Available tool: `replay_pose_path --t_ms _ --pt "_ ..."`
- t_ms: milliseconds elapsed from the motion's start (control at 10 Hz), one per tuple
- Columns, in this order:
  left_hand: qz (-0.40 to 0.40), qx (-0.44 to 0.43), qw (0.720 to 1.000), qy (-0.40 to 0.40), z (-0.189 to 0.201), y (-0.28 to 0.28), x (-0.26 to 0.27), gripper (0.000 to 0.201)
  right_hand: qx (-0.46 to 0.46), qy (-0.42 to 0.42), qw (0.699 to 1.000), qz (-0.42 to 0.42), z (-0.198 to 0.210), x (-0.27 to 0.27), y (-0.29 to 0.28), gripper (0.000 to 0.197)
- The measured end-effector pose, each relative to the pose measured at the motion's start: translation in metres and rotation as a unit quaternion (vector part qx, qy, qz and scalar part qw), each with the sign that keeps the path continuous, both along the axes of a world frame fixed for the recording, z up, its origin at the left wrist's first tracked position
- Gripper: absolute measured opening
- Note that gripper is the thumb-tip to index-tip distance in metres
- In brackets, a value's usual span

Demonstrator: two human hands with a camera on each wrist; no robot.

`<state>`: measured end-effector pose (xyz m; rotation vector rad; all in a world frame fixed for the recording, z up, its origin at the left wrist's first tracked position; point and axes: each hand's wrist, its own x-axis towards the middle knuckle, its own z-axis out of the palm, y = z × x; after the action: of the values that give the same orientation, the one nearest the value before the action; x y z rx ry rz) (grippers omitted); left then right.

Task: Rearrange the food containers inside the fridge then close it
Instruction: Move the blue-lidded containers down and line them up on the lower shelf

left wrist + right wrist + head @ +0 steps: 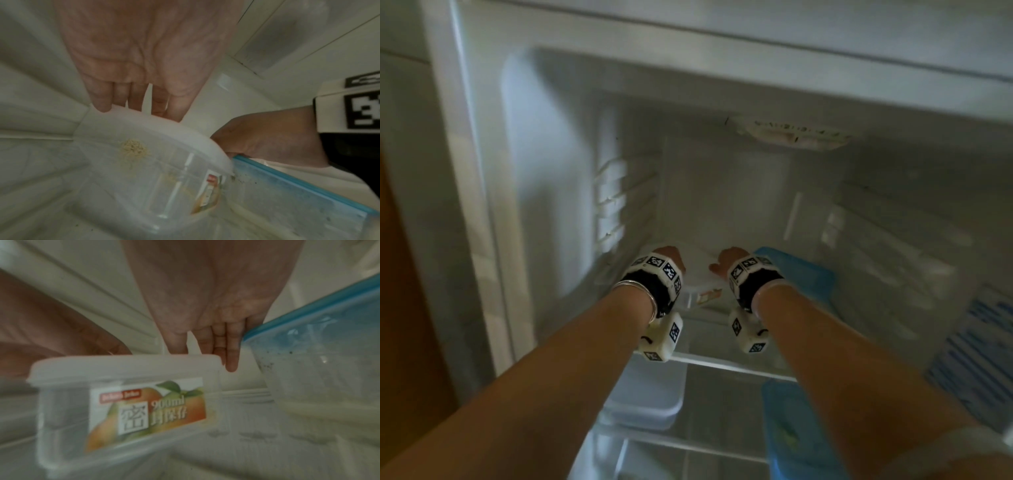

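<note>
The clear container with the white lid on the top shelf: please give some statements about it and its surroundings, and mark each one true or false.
1. Both hands are at the clear container, the left hand on one side and the right hand on the other. True.
2. Its lid is off. False: the white lid sits on it.
3. A label with fruit and "900ml" is on its side. True.
4. The blue-lidded container stands on its left. False: it is on its right, beside the right hand.
5. The fridge is closed. False: it is open.
</note>
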<state>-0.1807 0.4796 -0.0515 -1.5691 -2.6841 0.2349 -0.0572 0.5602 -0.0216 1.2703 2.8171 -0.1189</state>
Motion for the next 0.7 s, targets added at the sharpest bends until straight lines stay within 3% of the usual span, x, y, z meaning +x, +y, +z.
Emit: replay_pose_path --t_ms 200,400,500,600,700 --pt "-0.038 -0.059 0.993 0.093 0.014 -0.059 0.036 0.055 0.038 0.048 0.998 -0.013 -0.004 0.012 -0.028 0.040" --pt "-0.030 -0.047 0.998 0.043 0.015 -0.073 0.038 0.065 0.004 0.089 0.995 -0.045 -0.006 0.019 -0.056 0.030" --pt "-0.021 -0.044 0.999 0.024 0.018 -0.073 0.029 0.052 0.000 0.082 0.996 -0.045 -0.005 0.019 -0.063 0.022" --pt "0.071 0.115 0.976 -0.171 0.024 -0.077 0.040 0.040 -0.025 0.097 0.993 -0.061 -0.006 0.018 -0.067 0.022" --pt "0.076 0.147 0.964 -0.209 0.021 -0.071 0.036 0.040 -0.012 0.093 0.993 -0.067 -0.003 0.024 -0.070 0.027"
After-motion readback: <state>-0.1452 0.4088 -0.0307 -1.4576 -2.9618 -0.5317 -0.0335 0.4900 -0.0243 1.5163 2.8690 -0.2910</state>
